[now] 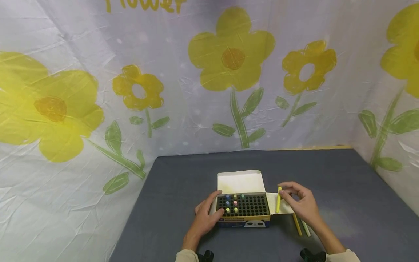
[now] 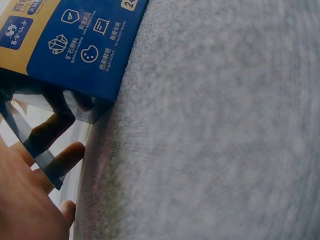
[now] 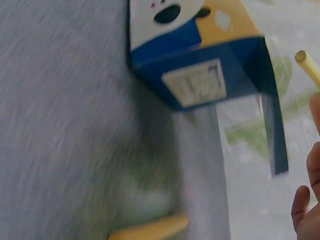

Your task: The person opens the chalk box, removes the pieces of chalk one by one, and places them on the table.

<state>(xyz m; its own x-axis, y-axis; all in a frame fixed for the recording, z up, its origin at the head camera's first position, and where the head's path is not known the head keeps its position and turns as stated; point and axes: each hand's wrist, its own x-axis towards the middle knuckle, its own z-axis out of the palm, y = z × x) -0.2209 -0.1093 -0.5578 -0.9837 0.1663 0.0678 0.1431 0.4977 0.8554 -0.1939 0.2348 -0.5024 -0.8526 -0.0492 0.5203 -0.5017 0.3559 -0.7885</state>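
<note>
A blue-and-yellow chalk box (image 1: 242,219) with a panda print lies on the table, its lid (image 1: 240,182) folded back. Its black holder has rows of round holes. Blue, pink, yellow and green chalk ends stand in several holes toward the left. My left hand (image 1: 203,219) holds the box's left end, thumb at the near corner and index finger at the far one. A side flap partly covers those fingers in the left wrist view. Right of the box, my right hand (image 1: 304,205) pinches a yellow chalk stick (image 1: 278,201) nearly upright above the right side flap (image 1: 287,208).
An orange-yellow chalk stick (image 1: 297,225) and a pale green one (image 1: 306,229) lie side by side below the right hand. Dark grey cloth covers the table (image 1: 183,178). A flower-printed curtain (image 1: 183,123) hangs behind and at both sides.
</note>
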